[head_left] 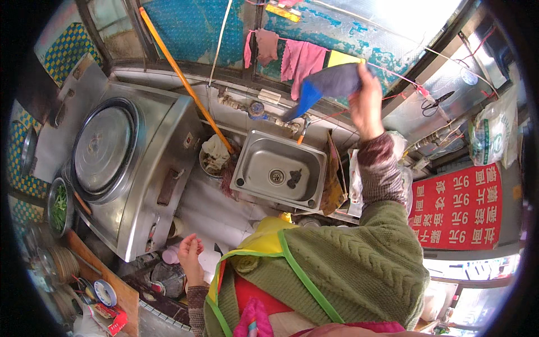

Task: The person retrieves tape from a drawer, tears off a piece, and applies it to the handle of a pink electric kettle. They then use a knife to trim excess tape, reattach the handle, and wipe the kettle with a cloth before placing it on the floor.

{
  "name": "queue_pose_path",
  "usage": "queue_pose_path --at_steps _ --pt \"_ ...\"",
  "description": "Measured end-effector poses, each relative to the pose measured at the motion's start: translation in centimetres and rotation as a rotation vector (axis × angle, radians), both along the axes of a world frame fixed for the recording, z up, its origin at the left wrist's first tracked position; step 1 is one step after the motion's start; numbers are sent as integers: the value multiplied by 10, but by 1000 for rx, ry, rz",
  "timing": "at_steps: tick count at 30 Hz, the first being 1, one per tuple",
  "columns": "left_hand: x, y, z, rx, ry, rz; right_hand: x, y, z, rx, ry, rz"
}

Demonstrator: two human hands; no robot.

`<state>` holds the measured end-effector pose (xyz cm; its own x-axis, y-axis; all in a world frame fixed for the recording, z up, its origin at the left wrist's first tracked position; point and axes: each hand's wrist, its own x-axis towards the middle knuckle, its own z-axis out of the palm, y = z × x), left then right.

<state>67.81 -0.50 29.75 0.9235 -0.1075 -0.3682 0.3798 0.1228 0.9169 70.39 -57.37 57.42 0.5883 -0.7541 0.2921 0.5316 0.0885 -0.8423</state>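
Note:
My right hand (368, 101) is raised beyond the sink and closed on the end of a dark grey and blue cloth (336, 80). The cloth stretches left from my fingers in front of the window, its blue corner hanging down. Below it, the steel sink (250, 174) has a small dark patch (295, 178) beside its drain; I cannot make out what that is. My left hand (191, 255) is low at my left side, fingers loosely bent and apart, with nothing visible in it. Pink cloths (303, 60) hang on a line along the window.
Left of the sink stands a steel stove with a large round lid (106, 147). An orange pole (179, 76) leans out of a bucket (210, 163) between them. Pipes and a tap (304, 128) run behind the sink. A red sign (456, 208) is at the right.

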Motion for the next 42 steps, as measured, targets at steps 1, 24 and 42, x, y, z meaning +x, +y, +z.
queue_pose_path --at_steps 1,24,42 --pt "2 -4 3 9 -6 7 4 -29 8 -59 -44 6" --pt "-174 -2 16 26 51 707 219 67 -179 -1738 519 835" --pt "-544 -95 -100 -390 623 1733 -148 685 -278 -1994 -556 2155"
